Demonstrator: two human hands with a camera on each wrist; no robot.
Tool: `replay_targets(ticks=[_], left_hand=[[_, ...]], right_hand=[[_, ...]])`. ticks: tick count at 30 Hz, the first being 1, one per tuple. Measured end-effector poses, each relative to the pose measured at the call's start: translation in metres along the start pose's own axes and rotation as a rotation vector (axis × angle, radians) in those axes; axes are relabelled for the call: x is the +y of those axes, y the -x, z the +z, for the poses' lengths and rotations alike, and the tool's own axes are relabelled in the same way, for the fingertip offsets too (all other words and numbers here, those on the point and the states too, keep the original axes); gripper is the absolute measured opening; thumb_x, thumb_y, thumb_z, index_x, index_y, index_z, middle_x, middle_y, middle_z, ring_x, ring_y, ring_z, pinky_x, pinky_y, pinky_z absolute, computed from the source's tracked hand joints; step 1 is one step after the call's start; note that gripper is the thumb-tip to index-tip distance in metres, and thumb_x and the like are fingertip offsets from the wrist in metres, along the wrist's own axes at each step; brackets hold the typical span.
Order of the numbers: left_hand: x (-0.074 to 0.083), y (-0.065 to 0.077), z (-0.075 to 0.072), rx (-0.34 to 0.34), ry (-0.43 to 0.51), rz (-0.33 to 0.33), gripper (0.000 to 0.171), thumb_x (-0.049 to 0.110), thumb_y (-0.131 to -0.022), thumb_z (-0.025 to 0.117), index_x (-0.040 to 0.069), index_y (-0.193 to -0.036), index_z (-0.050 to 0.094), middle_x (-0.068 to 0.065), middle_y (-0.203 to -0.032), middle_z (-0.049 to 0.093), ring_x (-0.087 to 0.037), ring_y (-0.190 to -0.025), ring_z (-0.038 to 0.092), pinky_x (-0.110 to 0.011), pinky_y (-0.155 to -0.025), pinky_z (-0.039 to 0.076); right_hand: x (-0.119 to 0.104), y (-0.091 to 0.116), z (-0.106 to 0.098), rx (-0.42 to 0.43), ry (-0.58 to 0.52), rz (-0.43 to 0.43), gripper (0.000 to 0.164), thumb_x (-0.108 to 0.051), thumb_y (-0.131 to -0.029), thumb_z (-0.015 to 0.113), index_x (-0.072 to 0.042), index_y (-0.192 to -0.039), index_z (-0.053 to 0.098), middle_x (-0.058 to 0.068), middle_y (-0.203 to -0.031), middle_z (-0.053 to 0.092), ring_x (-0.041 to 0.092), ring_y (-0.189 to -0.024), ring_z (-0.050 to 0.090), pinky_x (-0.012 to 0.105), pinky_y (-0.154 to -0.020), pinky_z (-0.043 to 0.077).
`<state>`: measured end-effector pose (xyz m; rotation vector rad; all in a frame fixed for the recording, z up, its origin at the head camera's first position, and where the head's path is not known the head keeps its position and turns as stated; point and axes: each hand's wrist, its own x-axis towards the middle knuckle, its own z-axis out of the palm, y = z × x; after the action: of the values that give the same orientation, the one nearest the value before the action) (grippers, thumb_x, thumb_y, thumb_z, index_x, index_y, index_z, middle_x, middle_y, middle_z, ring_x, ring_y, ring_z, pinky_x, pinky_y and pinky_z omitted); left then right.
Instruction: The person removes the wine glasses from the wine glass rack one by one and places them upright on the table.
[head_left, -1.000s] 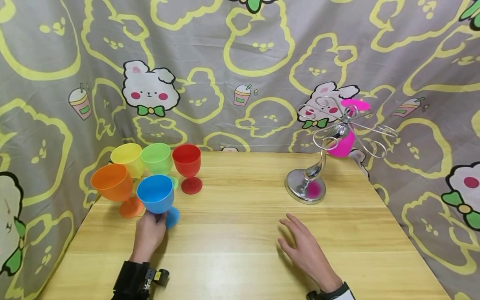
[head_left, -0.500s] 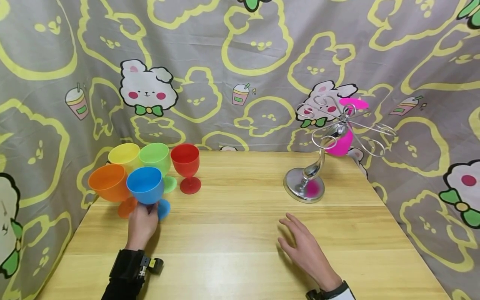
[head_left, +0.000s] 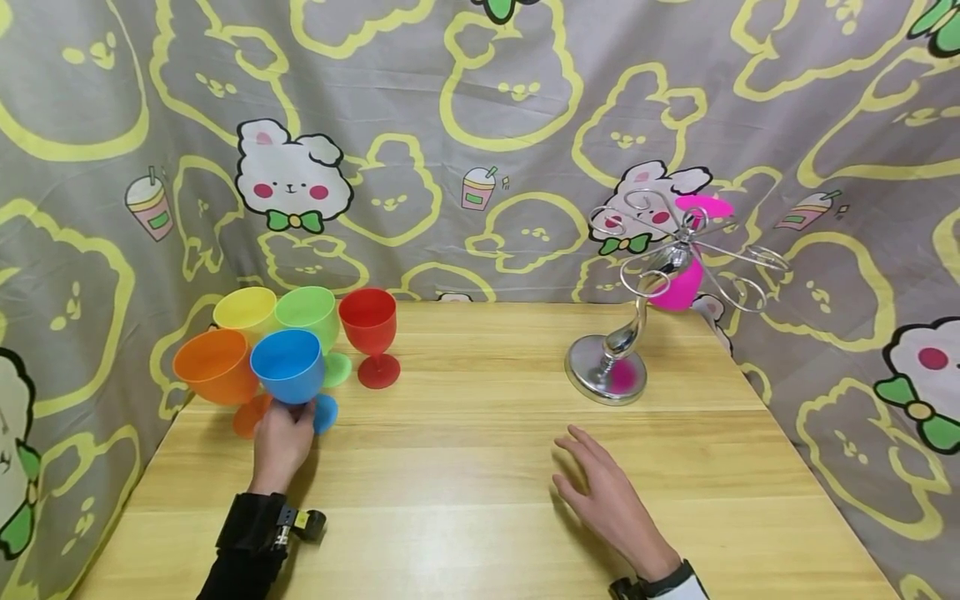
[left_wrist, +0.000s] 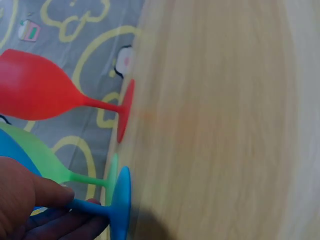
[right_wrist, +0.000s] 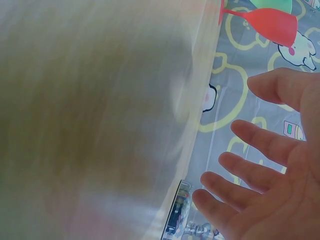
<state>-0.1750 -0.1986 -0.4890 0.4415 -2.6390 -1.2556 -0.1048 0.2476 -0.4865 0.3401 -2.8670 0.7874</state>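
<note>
My left hand (head_left: pixel 282 446) holds a blue plastic goblet (head_left: pixel 288 367) by its stem, just under the bowl; in the left wrist view the thumb and fingers lie around the blue stem (left_wrist: pixel 90 206). The goblet stands upright, close to an orange goblet (head_left: pixel 215 367) on its left. Behind it are a yellow goblet (head_left: pixel 246 308) and a green goblet (head_left: pixel 307 310), both partly hidden. A red goblet (head_left: pixel 369 323) stands to the right of the green one. My right hand (head_left: pixel 607 496) is over the table's right half, fingers spread and holding nothing.
A chrome stand (head_left: pixel 606 371) with curled wire arms and bright pink patches rises at the back right of the wooden table (head_left: pixel 465 467). A grey patterned curtain (head_left: pixel 420 83) hangs behind and along both sides.
My left hand has moved the blue goblet left and slightly back, closer to the orange and green goblets. The right hand has stayed in place.
</note>
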Motion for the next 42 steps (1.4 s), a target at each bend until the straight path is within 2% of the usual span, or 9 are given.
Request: replay_targets(ticks=[5, 9, 15, 20, 22, 28, 32, 37, 42], left_hand=[[-0.002, 0.005, -0.004, -0.053, 0.101, -0.078, 0.051, 0.018, -0.109, 0.056, -0.008, -0.153, 0.047, -0.036, -0.154, 0.054, -0.054, -0.144, 0.053, -0.065, -0.122, 0.042], [-0.001, 0.015, -0.01, -0.095, 0.135, -0.099, 0.06, 0.019, -0.111, 0.054, -0.006, -0.162, 0.036, -0.034, -0.165, 0.042, -0.052, -0.15, 0.046, -0.062, -0.125, 0.041], [0.005, 0.038, -0.008, -0.179, -0.009, -0.07, 0.068, 0.03, -0.113, 0.052, -0.006, -0.166, 0.029, -0.034, -0.169, 0.034, -0.057, -0.153, 0.036, -0.073, -0.124, 0.033], [0.018, 0.059, 0.004, -0.207, -0.16, -0.032, 0.078, 0.041, -0.112, 0.053, -0.007, -0.166, 0.026, -0.034, -0.17, 0.032, -0.059, -0.152, 0.037, -0.078, -0.117, 0.039], [0.024, 0.067, 0.01, -0.217, -0.196, 0.017, 0.078, 0.042, -0.111, 0.054, -0.009, -0.164, 0.029, -0.035, -0.168, 0.034, -0.058, -0.152, 0.038, -0.077, -0.117, 0.04], [0.042, 0.087, 0.034, -0.277, -0.233, 0.229, 0.067, 0.037, -0.11, 0.06, -0.009, -0.157, 0.045, -0.035, -0.166, 0.038, -0.055, -0.155, 0.036, -0.073, -0.124, 0.033], [0.051, 0.098, 0.052, -0.259, -0.27, 0.353, 0.068, 0.038, -0.108, 0.066, -0.007, -0.156, 0.049, -0.031, -0.164, 0.045, -0.051, -0.154, 0.041, -0.07, -0.124, 0.038], [0.061, 0.109, 0.067, -0.219, -0.333, 0.452, 0.069, 0.041, -0.105, 0.068, -0.005, -0.154, 0.053, -0.027, -0.158, 0.054, -0.046, -0.15, 0.05, -0.063, -0.123, 0.043], [0.067, 0.115, 0.073, -0.195, -0.378, 0.505, 0.071, 0.044, -0.106, 0.066, -0.005, -0.155, 0.052, -0.027, -0.158, 0.055, -0.044, -0.15, 0.05, -0.059, -0.126, 0.042]], right_hand=[[0.0, 0.0, -0.001, -0.003, 0.001, 0.004, 0.05, -0.016, -0.096, 0.082, -0.003, -0.142, 0.066, 0.024, -0.16, 0.053, 0.048, -0.144, 0.056, 0.064, -0.114, 0.051], [-0.001, -0.002, -0.003, -0.001, -0.003, 0.0, 0.05, -0.016, -0.096, 0.081, -0.003, -0.142, 0.066, 0.025, -0.161, 0.052, 0.048, -0.144, 0.055, 0.065, -0.114, 0.051], [-0.005, -0.006, -0.003, 0.026, -0.011, -0.031, 0.052, -0.016, -0.095, 0.082, -0.002, -0.142, 0.066, 0.025, -0.16, 0.053, 0.048, -0.143, 0.056, 0.065, -0.115, 0.05], [-0.013, -0.01, 0.0, 0.02, -0.044, -0.046, 0.053, -0.017, -0.095, 0.082, -0.002, -0.143, 0.065, 0.024, -0.162, 0.052, 0.047, -0.145, 0.055, 0.065, -0.116, 0.049], [-0.018, -0.012, 0.002, 0.004, -0.061, -0.043, 0.053, -0.018, -0.096, 0.081, -0.003, -0.143, 0.065, 0.023, -0.163, 0.051, 0.046, -0.147, 0.053, 0.065, -0.118, 0.048], [-0.032, -0.016, 0.008, -0.027, -0.095, -0.031, 0.054, -0.019, -0.097, 0.08, -0.004, -0.146, 0.063, 0.022, -0.166, 0.048, 0.046, -0.15, 0.05, 0.065, -0.12, 0.046], [-0.039, -0.019, 0.012, -0.047, -0.121, -0.019, 0.054, -0.02, -0.098, 0.078, -0.005, -0.148, 0.062, 0.021, -0.167, 0.046, 0.045, -0.151, 0.049, 0.065, -0.121, 0.044], [-0.044, -0.022, 0.016, -0.049, -0.13, -0.02, 0.055, -0.021, -0.098, 0.078, -0.004, -0.148, 0.062, 0.021, -0.167, 0.047, 0.045, -0.151, 0.049, 0.065, -0.122, 0.044], [-0.045, -0.023, 0.014, -0.048, -0.12, -0.025, 0.055, -0.021, -0.099, 0.078, -0.005, -0.149, 0.061, 0.021, -0.167, 0.046, 0.045, -0.151, 0.049, 0.065, -0.121, 0.044]])
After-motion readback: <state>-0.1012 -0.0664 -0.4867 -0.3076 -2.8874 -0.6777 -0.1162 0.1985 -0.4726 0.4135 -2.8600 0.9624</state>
